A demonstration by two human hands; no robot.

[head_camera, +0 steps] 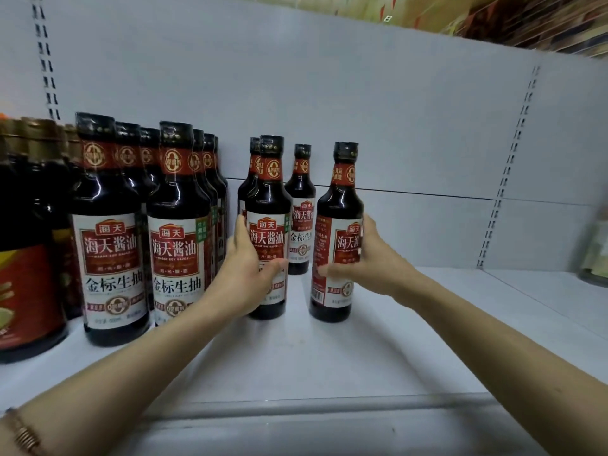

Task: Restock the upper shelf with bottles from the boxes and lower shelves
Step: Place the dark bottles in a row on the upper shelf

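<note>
Both arms reach forward over the white shelf (378, 357), each hand wrapped around an upright soy sauce bottle. The left hand (245, 274) grips the middle soy sauce bottle (268, 225) at its label, thumb across the front and fingers curled behind its left side. The right hand (371, 261) grips the right soy sauce bottle (339, 232) the same way from the right, thumb lying over the lower part of the label. A coiled bracelet (24, 436) sits on the left wrist.

Both held bottles stand with their bases on the shelf, near each other but apart. Each is dark glass with a black cap, a red neck band and a red-and-white label printed in Chinese characters. The right one is turned so its barcode side faces partly forward.

Just behind the middle bottle stand two more of the same kind (301, 209). Left of the middle bottle, rows of matching soy sauce bottles (144, 225) run back toward the white back panel (394, 110). Further left of those stand larger dark bottles (29, 258) with a red and yellow label. Well to the right of the right bottle, at the shelf's far edge, is a blurred greenish item (595, 255) that cannot be identified.
</note>
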